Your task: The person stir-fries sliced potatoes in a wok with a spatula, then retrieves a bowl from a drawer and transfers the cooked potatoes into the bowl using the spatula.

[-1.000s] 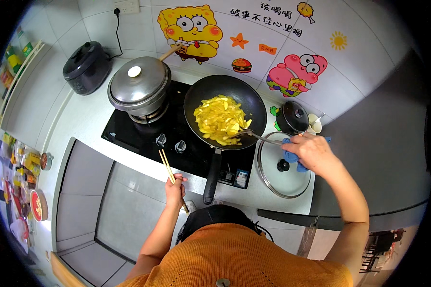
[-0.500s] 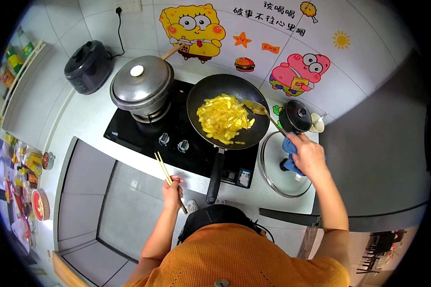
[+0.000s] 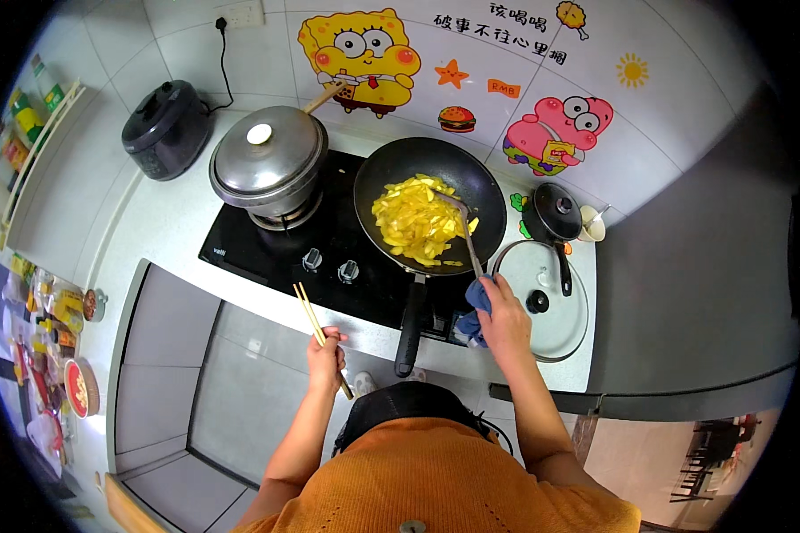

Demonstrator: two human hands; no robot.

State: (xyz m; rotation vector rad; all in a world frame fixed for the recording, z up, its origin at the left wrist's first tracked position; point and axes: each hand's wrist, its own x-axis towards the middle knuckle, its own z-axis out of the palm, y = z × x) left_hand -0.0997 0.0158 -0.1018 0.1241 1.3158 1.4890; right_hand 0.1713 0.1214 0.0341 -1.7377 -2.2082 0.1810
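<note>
A black wok (image 3: 486, 200) sits on the cooktop, its handle pointing toward me. Yellow slices of food (image 3: 411, 220) are heaped in its middle. My right hand (image 3: 507, 322) is closed around a spatula (image 3: 472, 244) with a blue cloth (image 3: 478, 295) bunched between palm and handle. The spatula's blade lies at the right side of the food, partly hidden among the slices. In front of the counter, my left hand (image 3: 326, 357) grips a pair of chopsticks (image 3: 305, 307), tips pointing up and away from the wok.
A lidded grey pot (image 3: 271, 164) stands on the left burner of the black cooktop (image 3: 267, 253). To the right are a glass lid (image 3: 560, 324), a small black pot (image 3: 551, 213) and a white cup (image 3: 592, 226). A dark rice cooker (image 3: 167, 129) stands at far left.
My right hand has moved left with the spatula and cloth, from over the glass lid to beside the wok handle. The spatula blade has come into the food. My left hand still holds the chopsticks.
</note>
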